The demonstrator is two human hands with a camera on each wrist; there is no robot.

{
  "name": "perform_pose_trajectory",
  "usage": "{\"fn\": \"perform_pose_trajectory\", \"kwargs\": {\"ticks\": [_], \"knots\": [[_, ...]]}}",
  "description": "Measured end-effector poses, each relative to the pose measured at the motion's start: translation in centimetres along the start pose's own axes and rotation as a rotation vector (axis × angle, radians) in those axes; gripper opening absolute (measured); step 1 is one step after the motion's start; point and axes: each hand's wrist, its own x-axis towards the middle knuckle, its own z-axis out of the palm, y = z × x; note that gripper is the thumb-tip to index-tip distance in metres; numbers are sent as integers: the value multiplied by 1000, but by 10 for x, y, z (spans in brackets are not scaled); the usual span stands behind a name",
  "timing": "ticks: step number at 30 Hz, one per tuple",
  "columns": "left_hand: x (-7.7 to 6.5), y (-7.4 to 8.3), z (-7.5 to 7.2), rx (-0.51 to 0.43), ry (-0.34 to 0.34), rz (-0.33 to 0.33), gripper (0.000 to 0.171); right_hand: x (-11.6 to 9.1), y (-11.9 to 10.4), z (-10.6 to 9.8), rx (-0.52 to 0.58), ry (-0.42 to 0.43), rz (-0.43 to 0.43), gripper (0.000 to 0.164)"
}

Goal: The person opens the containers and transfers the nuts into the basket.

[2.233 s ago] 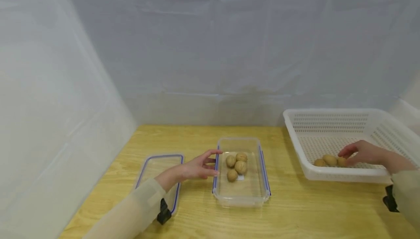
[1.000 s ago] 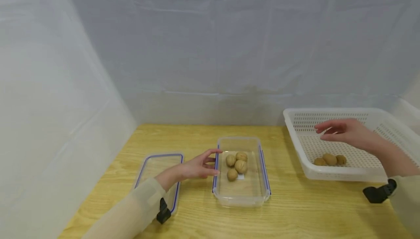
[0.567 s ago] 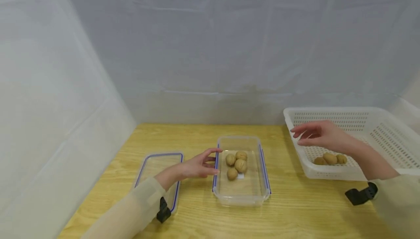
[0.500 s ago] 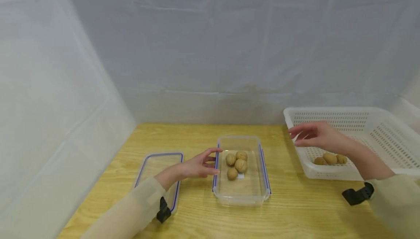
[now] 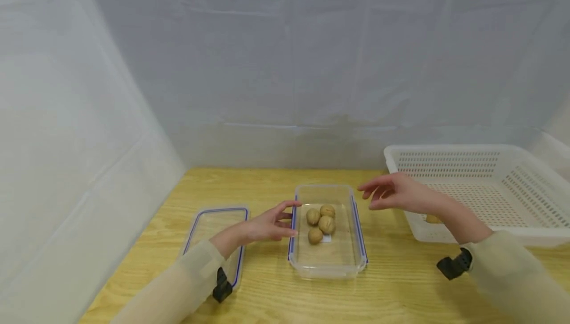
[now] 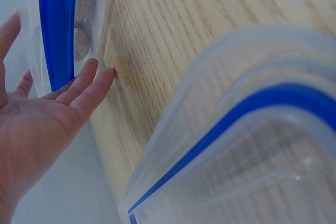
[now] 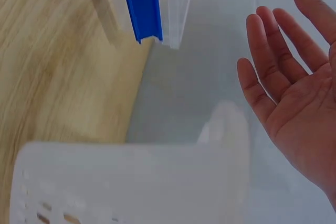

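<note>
A clear plastic food container (image 5: 327,262) with blue edging stands uncovered on the table, several walnuts (image 5: 327,225) lying inside. My left hand (image 5: 267,226) is at its left side, fingers loosely extended against the wall; the left wrist view has the fingertips beside the blue strip (image 6: 58,30). Between container and basket, my right hand (image 5: 398,194) hovers above the table, fingers gently bent. Its palm (image 7: 304,114) holds nothing in the right wrist view. A white perforated basket (image 5: 450,156) is at the right; one walnut (image 5: 432,219) in it shows, the rest hidden by my right forearm.
A clear lid (image 5: 215,220) with a blue seal lies left of the container, partly under my left forearm. Behind the wooden table (image 5: 249,185) hangs a pale sheet (image 5: 285,67), with another along the left side.
My right hand has lifted from the walnuts in the basket and travelled left, past the basket's rim towards the container. The left hand and the container's walnuts have stayed put.
</note>
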Motion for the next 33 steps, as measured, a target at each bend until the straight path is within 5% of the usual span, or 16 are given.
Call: {"fn": "perform_pose_trajectory", "kwargs": {"ticks": [13,33], "knots": [[-3,2,1,-4,5,-1,71,29,0,34,61,-82,-93,37],[-3,4,2,0,11,-13,70,64,-3,84,71,-210,-57,39]]}}
